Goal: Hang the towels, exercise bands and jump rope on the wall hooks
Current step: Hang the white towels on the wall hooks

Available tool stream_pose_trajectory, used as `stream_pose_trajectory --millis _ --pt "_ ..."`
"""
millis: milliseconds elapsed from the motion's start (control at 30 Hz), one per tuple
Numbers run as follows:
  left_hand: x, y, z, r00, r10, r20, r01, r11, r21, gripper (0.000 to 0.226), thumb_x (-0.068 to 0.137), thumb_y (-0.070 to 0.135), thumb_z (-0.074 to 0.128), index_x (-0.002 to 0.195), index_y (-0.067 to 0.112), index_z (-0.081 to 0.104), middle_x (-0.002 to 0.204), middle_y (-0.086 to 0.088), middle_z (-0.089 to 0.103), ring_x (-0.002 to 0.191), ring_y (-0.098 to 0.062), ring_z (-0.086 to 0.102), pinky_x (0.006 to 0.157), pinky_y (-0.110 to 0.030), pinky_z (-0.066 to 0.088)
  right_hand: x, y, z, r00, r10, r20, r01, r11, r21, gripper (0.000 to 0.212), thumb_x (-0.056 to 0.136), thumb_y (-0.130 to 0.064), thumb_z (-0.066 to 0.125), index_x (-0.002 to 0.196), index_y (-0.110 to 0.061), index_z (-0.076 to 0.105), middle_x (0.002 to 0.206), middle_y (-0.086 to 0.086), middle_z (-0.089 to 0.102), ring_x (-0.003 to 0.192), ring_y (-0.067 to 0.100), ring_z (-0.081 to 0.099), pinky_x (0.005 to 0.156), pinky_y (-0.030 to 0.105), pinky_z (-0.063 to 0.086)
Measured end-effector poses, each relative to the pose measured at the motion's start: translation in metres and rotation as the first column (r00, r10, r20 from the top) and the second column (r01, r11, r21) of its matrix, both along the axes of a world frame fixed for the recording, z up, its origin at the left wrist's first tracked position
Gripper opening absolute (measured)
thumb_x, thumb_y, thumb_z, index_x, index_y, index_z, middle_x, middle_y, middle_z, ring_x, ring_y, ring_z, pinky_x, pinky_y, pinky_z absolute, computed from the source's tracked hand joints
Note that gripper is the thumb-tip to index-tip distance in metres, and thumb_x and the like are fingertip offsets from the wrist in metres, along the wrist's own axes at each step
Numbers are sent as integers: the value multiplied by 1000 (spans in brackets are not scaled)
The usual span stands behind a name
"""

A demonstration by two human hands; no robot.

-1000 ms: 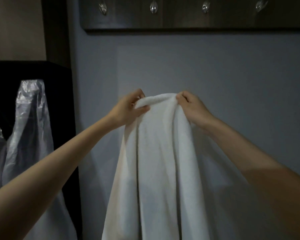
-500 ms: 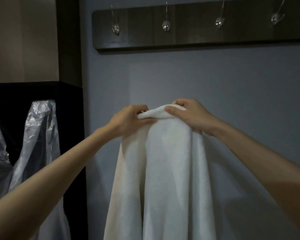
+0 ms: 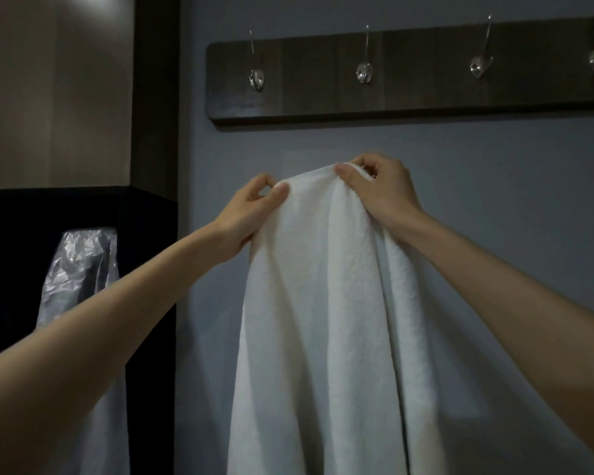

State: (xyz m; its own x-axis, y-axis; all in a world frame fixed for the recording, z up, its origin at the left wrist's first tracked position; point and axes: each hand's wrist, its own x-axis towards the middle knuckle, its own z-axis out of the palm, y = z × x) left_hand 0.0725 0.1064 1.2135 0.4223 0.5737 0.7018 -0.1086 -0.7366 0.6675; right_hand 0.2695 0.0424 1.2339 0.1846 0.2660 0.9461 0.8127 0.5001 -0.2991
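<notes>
A large white towel [image 3: 326,303] hangs down in front of the grey wall, held up by its top edge. My left hand [image 3: 251,214] pinches the towel's upper left corner. My right hand [image 3: 381,190] grips the top edge to the right, slightly higher. Above them a dark wooden hook rail [image 3: 408,94] is fixed to the wall with several bare metal hooks; the second hook [image 3: 364,73] is roughly above the towel's top, well clear of it. No bands or jump rope are in view.
A dark vertical post [image 3: 155,97] borders the wall on the left. Below it is a black open cabinet [image 3: 141,214] with a clear plastic bag [image 3: 79,269] hanging inside.
Both hands have lifted the towel's top edge closer to the rail. The view has tilted up, so the whole hook rail now shows.
</notes>
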Motion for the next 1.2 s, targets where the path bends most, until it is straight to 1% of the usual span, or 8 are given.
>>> stream_pose_trajectory --millis 200,300,400,533,633,800,933,1200 --pt "-2 31 52 984 156 92 -166 979 118 13 94 35 51 93 23 57 83 -1 61 71 -14 59 64 -27 53 -7 18 36 985 -59 164 83 986 -145 27 77 -60 61 76 -34 67 84 -14 68 86 8 61 72 27 43" --pt "-11 41 76 995 95 -5 -93 983 160 18 91 43 53 92 25 59 86 3 63 70 -8 63 57 -21 54 -8 33 57 978 -71 197 88 993 -79 25 80 -56 58 74 -33 64 80 -13 66 85 9 61 76 32 48" --pt "-17 50 96 964 246 -106 -202 927 317 23 86 42 60 99 24 64 89 3 66 75 -9 66 56 -15 54 -12 48 73 976 -73 204 65 997 46 23 85 -51 56 78 -29 62 82 -12 66 82 8 60 74 33 47" --pt "-11 61 122 939 332 92 -340 849 405 21 88 39 61 93 20 66 79 4 63 67 -6 62 49 -11 49 -24 70 99 990 -33 140 9 985 172 21 85 -48 56 78 -29 60 82 -12 65 80 8 59 65 28 42" --pt "-11 74 147 906 364 217 -424 792 440 24 89 38 59 92 15 65 78 3 61 68 -9 59 55 -16 50 -33 86 126 991 -6 131 -26 971 239 21 85 -46 57 78 -27 62 80 -12 66 77 7 59 61 25 41" --pt "-11 94 191 829 417 372 -549 731 405 22 89 39 58 92 18 63 78 6 59 71 -9 58 57 -17 45 -48 113 179 993 58 107 -89 945 315 23 81 -43 63 77 -21 67 81 -6 68 79 11 62 68 28 49" --pt "-7 112 220 777 445 445 -615 688 386 21 89 37 59 92 17 63 73 10 54 65 -1 52 45 -4 37 -52 138 209 996 50 68 -70 937 342 21 81 -40 65 79 -20 68 86 -1 70 82 13 62 71 31 51" --pt "-5 154 231 705 477 525 -698 597 396 26 88 32 61 100 9 63 77 10 53 65 1 48 49 -2 38 -54 168 215 961 -223 166 134 895 425 18 90 -41 54 94 -25 61 93 -2 67 84 16 62 73 33 49"
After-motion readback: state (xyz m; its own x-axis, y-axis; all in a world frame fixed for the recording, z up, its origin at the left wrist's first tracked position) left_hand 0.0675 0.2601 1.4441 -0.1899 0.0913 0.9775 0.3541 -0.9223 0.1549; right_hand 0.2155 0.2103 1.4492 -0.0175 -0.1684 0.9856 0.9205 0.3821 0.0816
